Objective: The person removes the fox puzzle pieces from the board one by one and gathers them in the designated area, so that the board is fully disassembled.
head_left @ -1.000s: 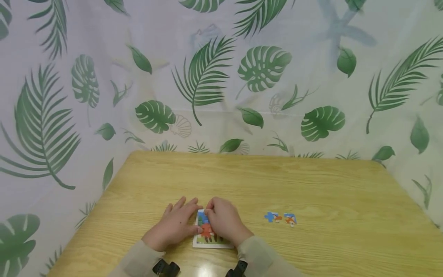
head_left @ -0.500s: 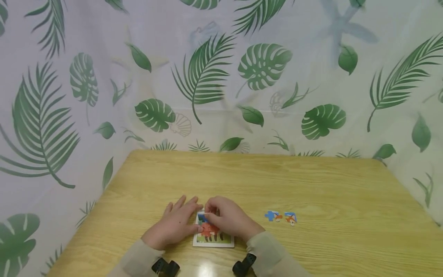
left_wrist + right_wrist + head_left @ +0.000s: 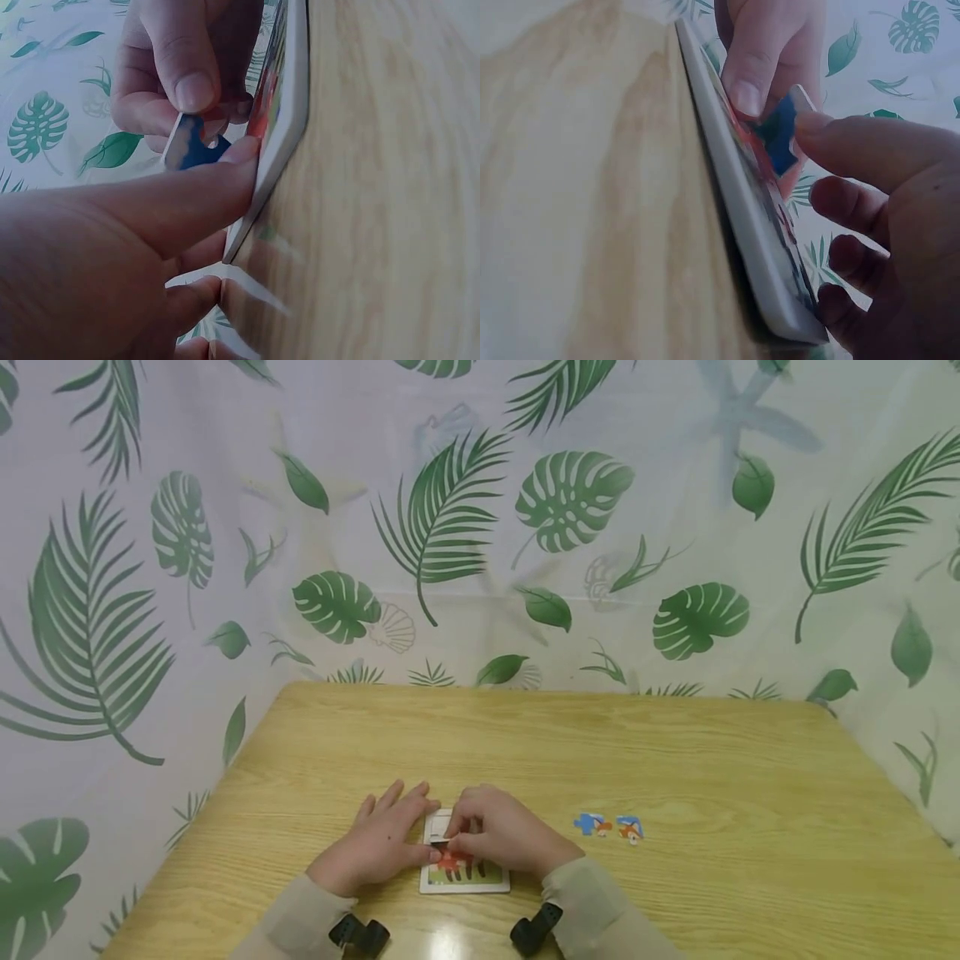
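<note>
A small jigsaw puzzle (image 3: 468, 874) with a white-rimmed tray lies on the table in the head view, both hands over it. The right hand (image 3: 510, 832) pinches a blue puzzle piece (image 3: 780, 139) between thumb and fingertips and holds it tilted up off the tray. Under it, the tray's pale bottom shows at the upper left. The left hand (image 3: 382, 843) lies at the tray's left side, fingers straight and spread, its thumb pressing the red part of the picture. In the left wrist view the blue piece stands just beyond the left thumb.
Two loose puzzle pieces, a blue-and-orange one (image 3: 588, 825) and a fox-patterned one (image 3: 630, 828), lie on the wooden table (image 3: 712, 760) to the right. A leaf-printed cloth (image 3: 480, 527) hangs behind the table and along its sides.
The right hand has lifted the blue piece from the tray's upper left and tipped it up, baring the pale bottom. The right wrist shifted slightly right. The left hand stayed in place.
</note>
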The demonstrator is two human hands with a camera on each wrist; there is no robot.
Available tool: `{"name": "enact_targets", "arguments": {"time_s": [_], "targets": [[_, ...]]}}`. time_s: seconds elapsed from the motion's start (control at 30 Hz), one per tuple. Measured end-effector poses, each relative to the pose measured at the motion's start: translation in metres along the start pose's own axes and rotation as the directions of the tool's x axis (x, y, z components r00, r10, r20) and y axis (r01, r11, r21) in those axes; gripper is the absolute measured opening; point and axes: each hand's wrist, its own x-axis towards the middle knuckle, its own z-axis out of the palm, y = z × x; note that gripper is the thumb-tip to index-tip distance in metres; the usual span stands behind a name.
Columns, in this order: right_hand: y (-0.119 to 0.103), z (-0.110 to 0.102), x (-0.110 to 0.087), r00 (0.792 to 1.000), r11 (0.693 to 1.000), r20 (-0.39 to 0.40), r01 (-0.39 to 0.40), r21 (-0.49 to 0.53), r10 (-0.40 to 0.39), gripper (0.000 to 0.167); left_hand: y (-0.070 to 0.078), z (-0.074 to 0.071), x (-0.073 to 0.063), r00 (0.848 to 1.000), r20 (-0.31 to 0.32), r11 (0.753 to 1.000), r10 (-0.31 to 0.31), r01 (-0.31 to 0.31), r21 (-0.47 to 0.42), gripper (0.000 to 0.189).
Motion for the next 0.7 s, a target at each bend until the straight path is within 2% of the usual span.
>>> {"name": "enact_targets", "arguments": {"time_s": [0.13,0.27,0.43,0.7], "targets": [[-0.003,0.003,0.001,0.993,0.994,-0.057,-0.100,0.053,0.103,0.011,0.000,0.000,0.000,1.000,0.009,1.000,-0.003,0.003,-0.015,0.065],[-0.007,0.007,0.005,0.968,0.978,-0.143,-0.200,0.067,0.208,0.012,0.001,0.000,0.000,1.000,0.013,1.000,-0.002,0.003,-0.026,0.062],[-0.011,0.010,0.010,0.951,0.969,-0.190,-0.248,-0.008,0.242,0.013,0.002,0.000,-0.001,1.000,0.010,0.999,0.003,-0.003,-0.034,0.064],[-0.012,0.011,0.015,0.946,0.959,-0.178,-0.282,-0.032,0.272,0.012,0.001,0.001,0.000,1.000,0.003,1.000,-0.005,0.005,-0.013,0.067]]}}
